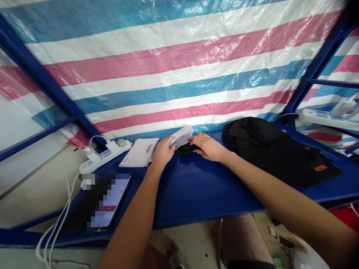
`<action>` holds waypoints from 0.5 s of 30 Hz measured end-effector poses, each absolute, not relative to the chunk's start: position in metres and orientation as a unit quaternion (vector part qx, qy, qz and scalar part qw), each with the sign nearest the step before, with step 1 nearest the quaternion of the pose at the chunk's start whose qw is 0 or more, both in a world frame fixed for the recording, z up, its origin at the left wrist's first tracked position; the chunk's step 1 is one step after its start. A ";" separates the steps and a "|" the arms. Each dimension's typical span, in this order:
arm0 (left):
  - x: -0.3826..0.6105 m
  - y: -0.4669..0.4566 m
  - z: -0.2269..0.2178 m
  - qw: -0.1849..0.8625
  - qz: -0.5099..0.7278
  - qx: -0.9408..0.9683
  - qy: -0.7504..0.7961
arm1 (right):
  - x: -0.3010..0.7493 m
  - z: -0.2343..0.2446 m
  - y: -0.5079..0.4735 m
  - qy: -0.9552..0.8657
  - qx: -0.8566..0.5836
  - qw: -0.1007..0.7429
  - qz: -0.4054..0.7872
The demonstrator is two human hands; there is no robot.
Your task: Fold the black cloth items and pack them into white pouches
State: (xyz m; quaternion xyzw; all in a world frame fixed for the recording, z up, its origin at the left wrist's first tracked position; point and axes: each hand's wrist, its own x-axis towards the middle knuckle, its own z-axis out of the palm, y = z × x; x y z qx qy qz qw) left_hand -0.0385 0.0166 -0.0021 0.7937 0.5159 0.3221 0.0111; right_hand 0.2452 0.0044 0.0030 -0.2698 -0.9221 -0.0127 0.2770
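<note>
With your left hand [163,151] pinching the white pouch [183,135] and your right hand [209,147] flat on the black cloth [186,149] between them, a loose pinch may slip.

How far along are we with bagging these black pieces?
Done: no filled bag is clearly visible; the flat white stack by the left hand may be empties. In hand: the left hand holds a white bag next to a folded black piece, which the right hand presses onto the blue table. Left: the black pile lies unbagged, so most probably remains.
</note>
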 end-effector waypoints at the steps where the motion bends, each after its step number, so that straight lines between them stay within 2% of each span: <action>1: -0.039 0.017 -0.002 -0.007 0.335 0.790 0.514 | 0.245 0.004 0.003 -0.923 -0.268 0.276 -0.010; 7: -0.044 0.018 -0.003 -0.085 0.379 0.794 0.467 | 0.231 0.012 -0.016 -0.918 -0.247 0.305 0.061; 12: -0.034 0.013 -0.002 -0.093 0.373 0.805 0.453 | 0.218 0.010 -0.019 -0.804 -0.306 0.414 0.297; 15: -0.028 0.011 0.001 -0.104 0.377 0.798 0.458 | 0.217 0.006 -0.014 -0.686 -0.344 0.446 0.460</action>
